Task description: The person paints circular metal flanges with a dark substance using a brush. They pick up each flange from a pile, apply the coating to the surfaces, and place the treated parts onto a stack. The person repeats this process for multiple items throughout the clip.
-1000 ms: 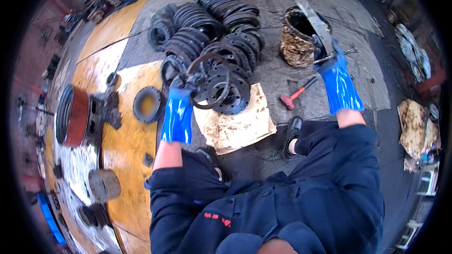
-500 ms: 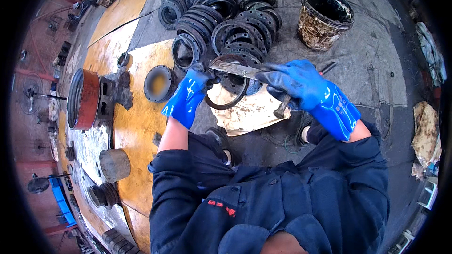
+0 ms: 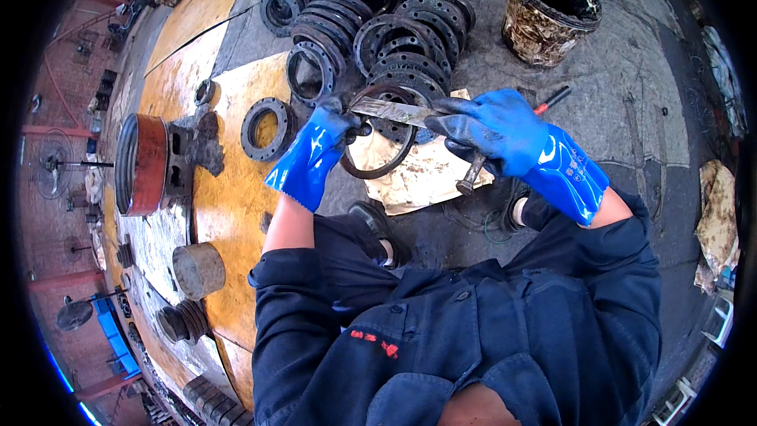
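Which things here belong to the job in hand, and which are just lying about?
Job in hand:
dark ring, in the left hand
flat metal blade, in the right hand
piled rings, probably

Seemingly lying about:
red-and-black handle
grey cylinder

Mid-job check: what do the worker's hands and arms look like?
The left hand and right hand wear blue gloves with glossy cuffs and dark fingers; the right cuff bears small pale markings. Dark navy sleeves end partway along the forearms, leaving bare bands.
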### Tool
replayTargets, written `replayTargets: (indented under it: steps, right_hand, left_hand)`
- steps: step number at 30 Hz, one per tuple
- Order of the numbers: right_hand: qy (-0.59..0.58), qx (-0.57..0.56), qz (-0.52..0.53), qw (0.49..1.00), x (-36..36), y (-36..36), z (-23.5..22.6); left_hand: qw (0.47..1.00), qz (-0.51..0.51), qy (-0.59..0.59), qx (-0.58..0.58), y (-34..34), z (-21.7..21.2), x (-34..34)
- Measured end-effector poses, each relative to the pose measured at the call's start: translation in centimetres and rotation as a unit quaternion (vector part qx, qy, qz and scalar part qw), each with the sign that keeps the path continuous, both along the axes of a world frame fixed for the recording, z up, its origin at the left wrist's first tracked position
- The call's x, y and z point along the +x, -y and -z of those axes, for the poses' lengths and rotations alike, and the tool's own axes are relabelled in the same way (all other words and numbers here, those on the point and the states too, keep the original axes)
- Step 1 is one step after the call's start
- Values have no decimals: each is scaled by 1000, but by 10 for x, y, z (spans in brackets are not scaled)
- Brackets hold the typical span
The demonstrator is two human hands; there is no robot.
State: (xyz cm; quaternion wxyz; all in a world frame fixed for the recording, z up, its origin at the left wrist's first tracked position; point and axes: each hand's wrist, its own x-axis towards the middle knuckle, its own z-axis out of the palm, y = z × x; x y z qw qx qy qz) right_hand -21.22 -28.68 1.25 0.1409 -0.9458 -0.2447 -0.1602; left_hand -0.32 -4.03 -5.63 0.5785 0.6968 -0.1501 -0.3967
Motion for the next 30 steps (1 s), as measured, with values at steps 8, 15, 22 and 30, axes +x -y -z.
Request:
replayTargets:
  steps: [8,15,22,30]
  right_hand:
    - [-21,-83,6,996,1,-6,-5]
    - [-158,99,19,982,16,23,35]
    - [-63,248,74,964,18,40,59]
    - [-122,367,84,918,13,61,60]
  left_hand:
    - [997,17,35,69,-1,10,0]
    - [995,-12,3,103,5,7,-7]
    - [988,-93,-100,76,-9,-5,0]
    - [973,-95,-195,-80,-4,-43,-16]
